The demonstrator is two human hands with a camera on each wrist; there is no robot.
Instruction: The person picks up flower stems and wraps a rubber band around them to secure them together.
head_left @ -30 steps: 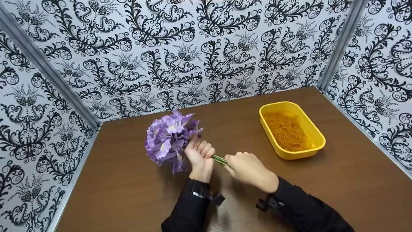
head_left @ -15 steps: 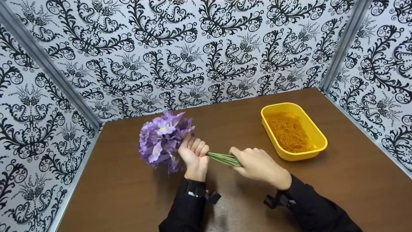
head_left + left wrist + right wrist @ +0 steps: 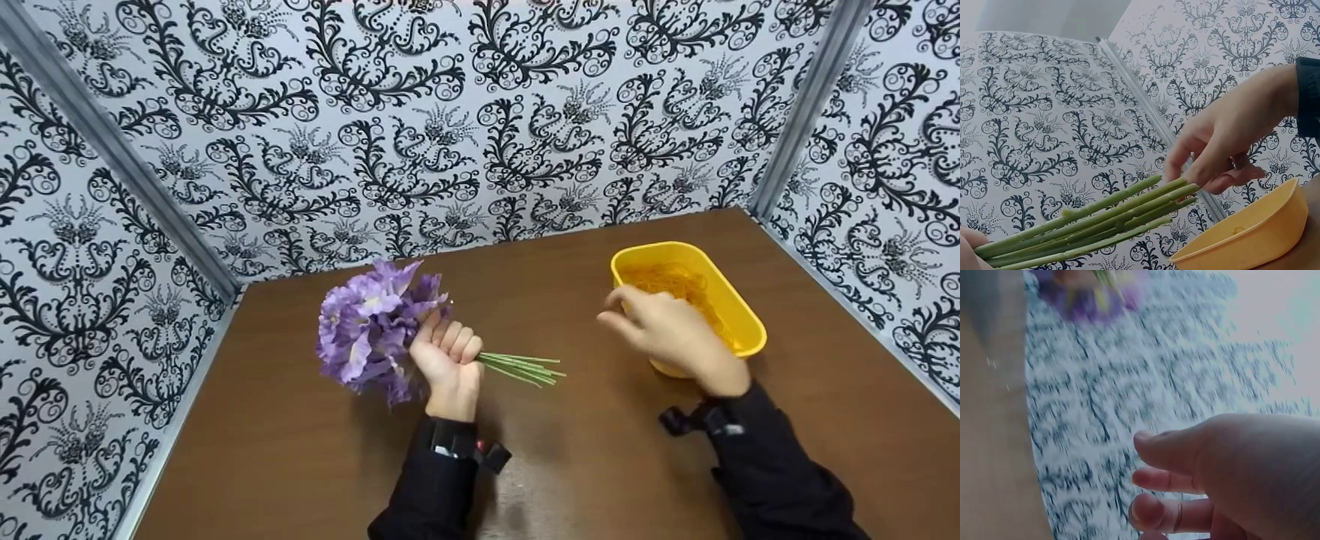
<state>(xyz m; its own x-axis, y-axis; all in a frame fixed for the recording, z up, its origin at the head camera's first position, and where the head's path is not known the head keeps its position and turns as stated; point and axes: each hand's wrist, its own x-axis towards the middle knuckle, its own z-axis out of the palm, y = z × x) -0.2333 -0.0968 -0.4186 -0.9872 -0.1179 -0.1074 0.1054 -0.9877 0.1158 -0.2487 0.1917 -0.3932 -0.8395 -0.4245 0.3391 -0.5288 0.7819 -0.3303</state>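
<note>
A bunch of purple flowers [image 3: 367, 330] is held in my left hand [image 3: 450, 360], fingers curled round the green stems [image 3: 521, 367] just below the blooms. The cut stem ends stick out to the right past the fist, fanned slightly apart, as the stems [image 3: 1089, 225] in the left wrist view also show. My right hand [image 3: 675, 330] is off the stems, over the near left side of a yellow tub [image 3: 739, 300]. In the right wrist view the right hand [image 3: 1185, 478] has its thumb and fingers apart, with nothing between them.
Inside the yellow tub lies a heap of thin orange rubber bands [image 3: 667, 279]. The brown table [image 3: 540, 465] is bounded at the back and sides by patterned black-and-white panels [image 3: 420, 150] with grey metal posts at the corners.
My right hand has let go of the stems and moved right to the tub. The left hand, still gripping the flowers, has shifted slightly left.
</note>
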